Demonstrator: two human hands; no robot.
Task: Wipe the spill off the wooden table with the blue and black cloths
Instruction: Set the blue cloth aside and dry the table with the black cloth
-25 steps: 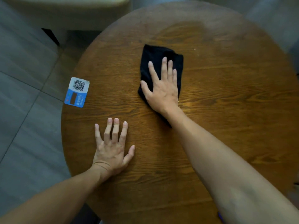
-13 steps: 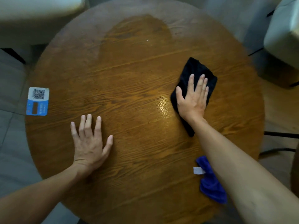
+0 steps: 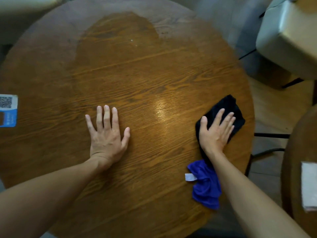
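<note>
Two hands lay flat on the round wooden table [image 3: 137,69]. Left hand [image 3: 107,133] was spread wide, palm down on bare wood near the middle, gripping nothing. Right hand [image 3: 215,131] was pressed open, fingers extended, on top of the black cloth [image 3: 229,107] close to the table's right edge; the cloth was pinned under the palm, not clutched. Blue cloth [image 3: 205,188] lay crumpled just beside the right forearm, near the edge, a white tag [image 3: 189,177] at its left side. A darker wet patch [image 3: 120,33] covered the far part of the top. A QR-code card [image 3: 7,110] sat at the left edge.
</note>
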